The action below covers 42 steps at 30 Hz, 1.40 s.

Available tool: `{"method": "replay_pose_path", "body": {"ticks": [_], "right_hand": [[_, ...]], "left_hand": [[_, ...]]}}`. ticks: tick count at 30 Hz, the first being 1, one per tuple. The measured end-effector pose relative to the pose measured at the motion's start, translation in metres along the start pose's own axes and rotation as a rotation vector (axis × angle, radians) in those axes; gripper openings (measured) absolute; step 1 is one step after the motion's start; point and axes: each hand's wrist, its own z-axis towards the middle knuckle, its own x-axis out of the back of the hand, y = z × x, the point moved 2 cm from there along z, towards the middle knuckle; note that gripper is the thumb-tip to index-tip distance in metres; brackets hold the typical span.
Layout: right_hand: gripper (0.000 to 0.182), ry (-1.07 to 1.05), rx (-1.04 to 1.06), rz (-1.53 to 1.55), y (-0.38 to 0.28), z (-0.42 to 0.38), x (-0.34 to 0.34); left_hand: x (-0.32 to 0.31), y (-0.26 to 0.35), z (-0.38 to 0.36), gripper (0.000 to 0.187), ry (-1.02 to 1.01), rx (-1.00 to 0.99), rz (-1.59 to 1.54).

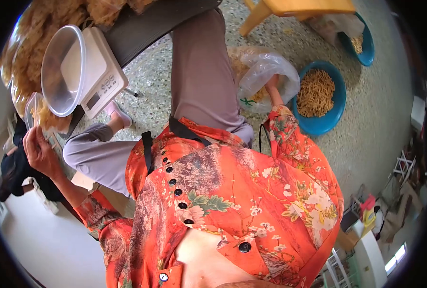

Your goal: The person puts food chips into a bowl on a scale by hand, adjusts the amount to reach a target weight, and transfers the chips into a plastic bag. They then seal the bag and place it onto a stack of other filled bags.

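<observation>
My left hand (40,151) is at the left, its thumb and fingertips pinched on the edge of a small clear bag (50,117) with yellowish pieces in it. Beside that bag, a clear round plastic bowl (62,72) rests tilted on a white digital scale (100,81); no food shows in the bowl. My right hand (273,86) reaches into the mouth of a large clear plastic bag (259,67) on the floor, which holds yellowish stuff. The bag's plastic and contents hide its fingertips. Close to my right sleeve is a blue basin (335,108) full of short brown sticks.
Several bags of amber-coloured pieces (19,62) are heaped at the upper left, by a dark bench (141,29). A yellow stool (280,7) and a second blue basin (367,48) stand at the top right. A person in black (19,168) is at the far left.
</observation>
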Motion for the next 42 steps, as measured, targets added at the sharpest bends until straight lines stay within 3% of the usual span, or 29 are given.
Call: {"method": "replay_pose_path", "body": {"ticks": [6,12,14,16,19,22,35,39,41,42], "right_hand": [[0.039,-0.024,-0.094,0.069,0.005,0.011,-0.004],[0.032,-0.297,-0.436,0.039,0.009,0.027,0.009],[0.029,-0.383,-0.606,0.178,0.012,0.023,0.013],[0.025,-0.358,-0.815,0.681,0.017,0.011,0.021],[0.025,-0.333,-0.860,0.871,-0.006,-0.012,0.053],[0.026,-0.272,-0.905,0.814,-0.022,-0.022,0.082],[0.027,-0.340,-0.879,0.988,-0.029,-0.049,0.161],[0.027,-0.442,-0.760,1.028,-0.020,-0.040,0.184],[0.029,-0.544,-0.623,1.039,-0.010,-0.026,0.182],[0.032,-0.531,-0.609,1.094,-0.011,-0.023,0.184]], "left_hand": [[0.005,0.007,0.002,0.014,0.013,-0.057,0.116],[-0.004,0.004,0.004,0.014,0.036,-0.048,0.067],[-0.004,0.001,0.006,0.014,0.044,-0.079,0.093],[-0.005,0.000,0.006,0.015,0.047,-0.114,0.116],[-0.008,0.004,0.007,0.014,0.068,-0.084,0.071],[-0.009,0.000,0.007,0.015,0.091,-0.110,0.062],[-0.028,0.016,0.024,0.012,0.114,-0.154,0.084],[-0.039,0.017,0.035,0.009,0.107,-0.162,0.009],[-0.039,0.029,0.036,0.012,0.148,-0.288,0.061],[-0.040,0.047,0.032,0.012,0.162,-0.199,-0.011]]}}
